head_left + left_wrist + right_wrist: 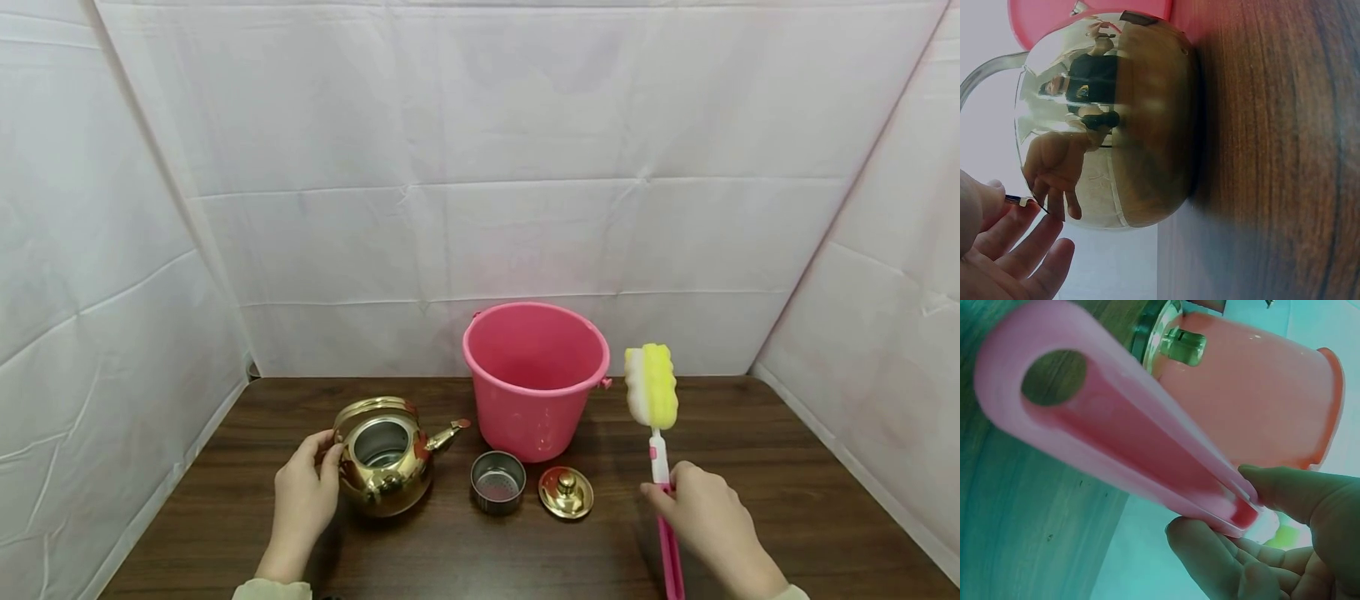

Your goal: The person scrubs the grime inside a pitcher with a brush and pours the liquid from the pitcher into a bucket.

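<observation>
On the left of the table stands a shiny gold kettle (393, 490) without its lid, spout toward the right. My left hand (306, 493) pinches the near-left end of its raised handle between thumb and fingers; in the left wrist view the polished kettle (1154, 125) stands on the wood. My right hand (708, 510) grips a long-handled sponge brush (652, 390), its yellow and white head pointing away from me. Thumb and fingers hold the pink brush handle (1129, 431) in the right wrist view, its holed end nearest the camera.
A pink bucket (534, 417) stands at the back of the dark wooden table (480, 567). In front of it are a round metal strainer (498, 492) and a gold lid (566, 493) with a knob. White cloth walls (525, 150) enclose the back and sides.
</observation>
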`<action>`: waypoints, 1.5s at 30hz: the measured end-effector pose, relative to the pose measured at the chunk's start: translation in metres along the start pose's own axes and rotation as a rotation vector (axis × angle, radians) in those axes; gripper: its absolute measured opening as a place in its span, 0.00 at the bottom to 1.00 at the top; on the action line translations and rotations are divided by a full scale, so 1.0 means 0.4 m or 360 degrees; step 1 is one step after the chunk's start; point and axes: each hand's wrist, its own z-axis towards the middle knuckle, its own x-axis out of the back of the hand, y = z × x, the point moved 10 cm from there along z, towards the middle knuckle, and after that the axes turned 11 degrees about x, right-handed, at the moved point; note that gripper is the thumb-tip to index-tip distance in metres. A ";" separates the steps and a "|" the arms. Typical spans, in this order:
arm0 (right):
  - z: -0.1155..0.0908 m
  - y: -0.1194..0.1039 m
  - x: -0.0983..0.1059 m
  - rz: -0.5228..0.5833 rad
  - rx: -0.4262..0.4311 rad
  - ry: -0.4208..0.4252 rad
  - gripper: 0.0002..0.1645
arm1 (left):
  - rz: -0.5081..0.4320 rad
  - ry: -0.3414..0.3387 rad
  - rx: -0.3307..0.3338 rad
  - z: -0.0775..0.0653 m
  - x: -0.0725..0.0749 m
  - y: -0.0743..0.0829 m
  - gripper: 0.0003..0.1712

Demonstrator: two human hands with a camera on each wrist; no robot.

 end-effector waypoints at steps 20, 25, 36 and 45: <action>-0.026 -0.041 0.038 0.0011 0.0021 0.0007 0.24 | 0.0008 -0.0031 0.0014 0.000 -0.004 0.001 0.12; -0.031 -0.053 0.046 0.0010 0.0037 0.0030 0.23 | 0.0007 -0.0028 0.0008 0.000 -0.004 0.000 0.11; -0.043 -0.080 0.051 0.0039 0.0076 0.0056 0.24 | -0.0003 -0.0051 0.0012 -0.001 -0.005 0.002 0.12; -0.049 -0.100 0.055 0.0060 0.0087 0.0065 0.24 | -0.0001 -0.0042 0.0008 0.000 -0.004 0.001 0.12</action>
